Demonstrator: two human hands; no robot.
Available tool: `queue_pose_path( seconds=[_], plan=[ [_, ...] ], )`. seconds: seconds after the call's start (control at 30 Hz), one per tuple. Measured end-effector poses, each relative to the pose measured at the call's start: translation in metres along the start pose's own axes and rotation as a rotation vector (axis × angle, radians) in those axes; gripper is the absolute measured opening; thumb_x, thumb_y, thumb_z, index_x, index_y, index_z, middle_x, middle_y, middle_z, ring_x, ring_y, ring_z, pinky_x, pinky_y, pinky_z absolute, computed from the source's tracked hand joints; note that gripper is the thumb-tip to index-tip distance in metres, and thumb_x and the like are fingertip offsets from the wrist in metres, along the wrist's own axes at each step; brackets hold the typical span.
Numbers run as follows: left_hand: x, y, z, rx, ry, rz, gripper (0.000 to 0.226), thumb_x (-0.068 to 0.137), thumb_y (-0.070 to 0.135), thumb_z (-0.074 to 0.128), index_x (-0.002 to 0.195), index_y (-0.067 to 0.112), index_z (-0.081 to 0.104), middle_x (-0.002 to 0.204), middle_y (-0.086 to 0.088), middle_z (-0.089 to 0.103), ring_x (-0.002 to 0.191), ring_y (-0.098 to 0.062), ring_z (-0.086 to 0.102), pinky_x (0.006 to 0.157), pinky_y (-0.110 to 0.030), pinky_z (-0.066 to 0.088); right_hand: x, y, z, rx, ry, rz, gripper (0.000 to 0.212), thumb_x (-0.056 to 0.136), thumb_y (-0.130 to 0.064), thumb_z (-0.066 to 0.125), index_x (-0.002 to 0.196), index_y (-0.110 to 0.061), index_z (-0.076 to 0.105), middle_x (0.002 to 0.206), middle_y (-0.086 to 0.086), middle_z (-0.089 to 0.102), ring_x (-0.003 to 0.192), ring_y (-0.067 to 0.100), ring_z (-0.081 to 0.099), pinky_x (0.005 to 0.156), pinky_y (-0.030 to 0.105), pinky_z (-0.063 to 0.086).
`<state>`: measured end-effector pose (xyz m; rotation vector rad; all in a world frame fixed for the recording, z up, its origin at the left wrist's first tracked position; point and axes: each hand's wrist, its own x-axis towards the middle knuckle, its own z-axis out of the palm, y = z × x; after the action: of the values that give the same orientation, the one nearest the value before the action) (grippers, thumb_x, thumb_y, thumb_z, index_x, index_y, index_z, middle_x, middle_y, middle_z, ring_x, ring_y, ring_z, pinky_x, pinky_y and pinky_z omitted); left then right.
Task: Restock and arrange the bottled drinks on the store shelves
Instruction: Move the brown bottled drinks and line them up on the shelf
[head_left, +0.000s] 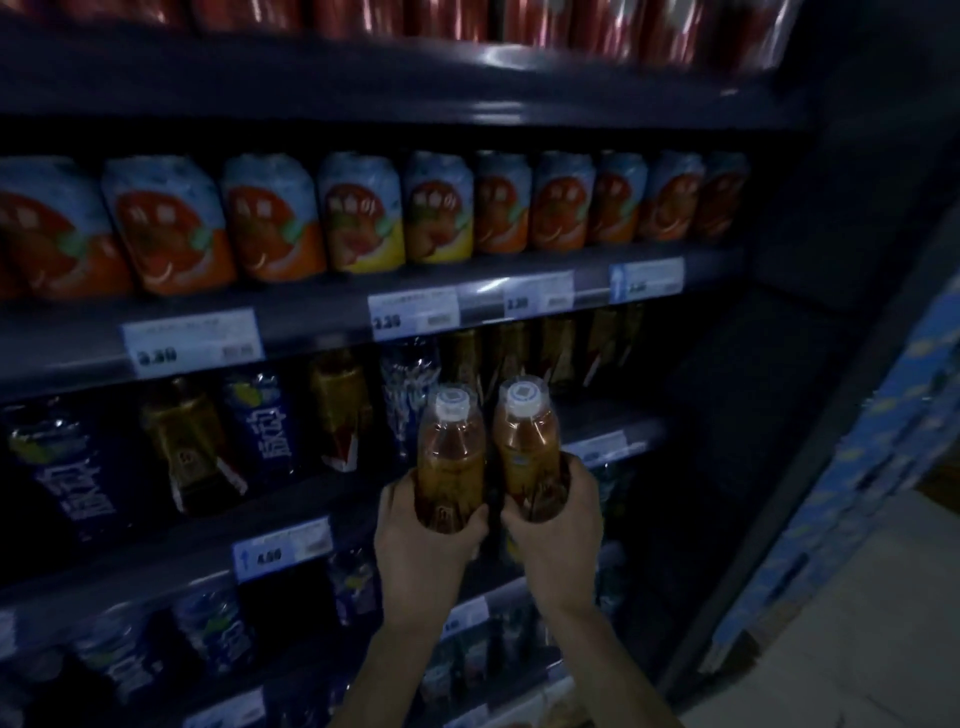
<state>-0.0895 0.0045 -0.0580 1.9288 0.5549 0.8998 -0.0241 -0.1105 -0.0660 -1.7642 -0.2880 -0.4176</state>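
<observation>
I hold two amber drink bottles with white caps side by side in front of the shelves. My left hand (423, 540) grips the base of the left bottle (449, 457). My right hand (558, 530) grips the base of the right bottle (527, 449). Both bottles stand nearly upright, almost touching, level with the bottle shelf (613, 447). That shelf holds matching amber bottles (337, 405) mixed with dark blue bottles (260, 421).
A row of orange-and-blue cans (358, 213) fills the shelf above, with price tags (192, 340) on its front edge. Red cans line the top shelf. Lower shelves hold dark bottles. Stacked blue cartons (852, 499) stand at the right on a pale floor.
</observation>
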Motion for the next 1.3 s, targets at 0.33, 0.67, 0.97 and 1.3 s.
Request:
queue_pose_path(
  seconds=[0.33,0.67,0.97,1.3],
  plan=[
    [0.044,0.06,0.077,-0.059,0.036,0.036,0.055,0.064,0.033,0.085,0.111,0.019,0.061,0.097,0.005,0.052,0.087,0.002,0.052,0.073,-0.021,0.044,0.096,0.015,-0.04,-0.026,0.002,0.005,0.048,0.065,-0.022,0.081,0.107,-0.021,0.057,0.095,-0.003,0.059,0.092,0.016,0.059,0.08,0.041,0.053],
    [0.073,0.077,0.143,0.018,0.082,-0.011,0.044,0.063,0.039,0.083,0.094,0.015,0.062,0.089,0.008,0.049,0.079,0.001,0.05,0.06,-0.008,0.035,0.164,0.044,-0.052,-0.055,-0.019,0.019,0.062,0.07,-0.024,0.081,0.124,-0.008,0.055,0.106,0.001,0.058,0.096,0.015,0.058,0.084,0.037,0.053],
    [0.086,0.082,0.185,0.022,0.14,-0.135,0.083,0.064,0.044,0.083,0.131,0.006,0.051,0.121,-0.007,0.055,0.117,-0.016,0.048,0.101,-0.036,0.043,0.195,0.062,-0.056,-0.01,0.007,0.08,0.072,0.071,-0.028,0.082,0.133,-0.01,0.049,0.117,0.001,0.056,0.104,0.011,0.055,0.089,0.028,0.05],
    [0.092,0.075,0.223,0.008,0.171,-0.174,0.082,0.063,0.043,0.084,0.128,0.005,0.052,0.125,-0.013,0.055,0.119,-0.024,0.048,0.099,-0.044,0.045,0.219,0.082,-0.052,0.01,-0.012,0.055,0.062,0.069,-0.027,0.082,0.124,-0.013,0.055,0.108,0.001,0.059,0.099,0.01,0.056,0.087,0.032,0.051]
  ],
)
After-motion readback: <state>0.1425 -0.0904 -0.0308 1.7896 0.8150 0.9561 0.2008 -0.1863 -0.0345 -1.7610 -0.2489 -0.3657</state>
